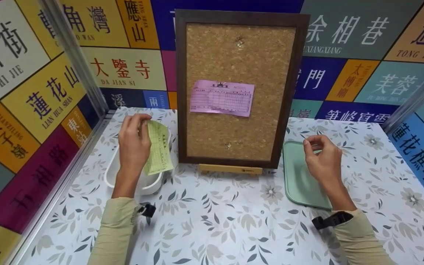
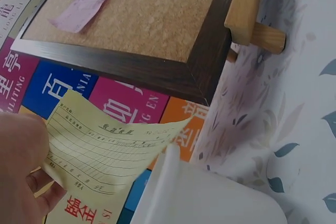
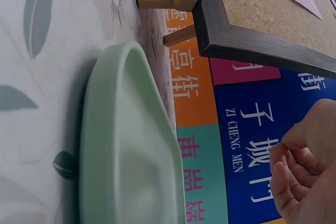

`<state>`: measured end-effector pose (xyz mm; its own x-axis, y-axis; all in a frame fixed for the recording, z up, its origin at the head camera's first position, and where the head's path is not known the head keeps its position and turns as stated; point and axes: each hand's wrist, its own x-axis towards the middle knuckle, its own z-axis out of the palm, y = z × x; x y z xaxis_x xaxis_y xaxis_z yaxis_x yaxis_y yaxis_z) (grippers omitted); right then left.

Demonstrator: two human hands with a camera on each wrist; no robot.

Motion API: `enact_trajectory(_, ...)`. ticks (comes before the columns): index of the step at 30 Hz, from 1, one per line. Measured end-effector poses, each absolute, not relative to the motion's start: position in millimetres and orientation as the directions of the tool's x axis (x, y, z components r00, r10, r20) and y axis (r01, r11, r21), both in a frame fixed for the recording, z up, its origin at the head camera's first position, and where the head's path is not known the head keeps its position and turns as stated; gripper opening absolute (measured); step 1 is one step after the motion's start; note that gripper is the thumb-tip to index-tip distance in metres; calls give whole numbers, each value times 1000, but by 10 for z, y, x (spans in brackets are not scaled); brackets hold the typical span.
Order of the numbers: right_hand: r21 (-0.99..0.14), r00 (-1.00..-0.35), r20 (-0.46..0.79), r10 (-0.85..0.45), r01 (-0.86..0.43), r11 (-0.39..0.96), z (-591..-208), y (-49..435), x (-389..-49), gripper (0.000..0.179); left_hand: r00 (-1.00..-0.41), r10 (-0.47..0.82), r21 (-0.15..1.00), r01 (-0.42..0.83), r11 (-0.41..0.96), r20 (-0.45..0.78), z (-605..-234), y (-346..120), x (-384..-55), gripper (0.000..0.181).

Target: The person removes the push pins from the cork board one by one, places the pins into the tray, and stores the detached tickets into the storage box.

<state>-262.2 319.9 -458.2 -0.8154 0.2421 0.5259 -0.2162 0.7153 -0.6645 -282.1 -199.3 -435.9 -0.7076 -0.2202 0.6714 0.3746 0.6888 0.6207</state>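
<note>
My left hand pinches a yellow printed slip by one edge, above a white tray. In the left wrist view the slip bends, its form lines facing the camera. My right hand hovers over a green tray, thumb and forefinger brought together; in the right wrist view the fingers look curled, and no object shows between them. Between the hands, a framed cork board stands on a wooden easel. A pink slip is on its middle.
Small shiny clusters, perhaps clear pins, sit on the cork near its top and bottom. A leaf-patterned cloth covers the table. Panels of colourful sign lettering rise behind and at both sides.
</note>
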Motion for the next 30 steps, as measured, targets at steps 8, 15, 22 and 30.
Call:
enact_trajectory(8,-665,-848,469,246,-156,731,-4644,3223,-2640,18,-728,-238,621,313,719,643,-4483,-2083,-2884,19)
enact_trajectory(15,-664,-881,410,235,-112,740,-4758,3278,-2705,16,-741,-253,616,264,742,622,-4575,-2171,-2906,18)
enact_trajectory(22,-644,-915,344,209,-68,762,-4878,3374,-2756,14,-761,-274,627,214,749,588,-4632,-2247,-2906,20)
enact_trajectory(30,-619,-968,219,120,-43,784,-4929,3466,-2760,19,-801,-303,643,128,755,516,-4692,-2297,-2929,20)
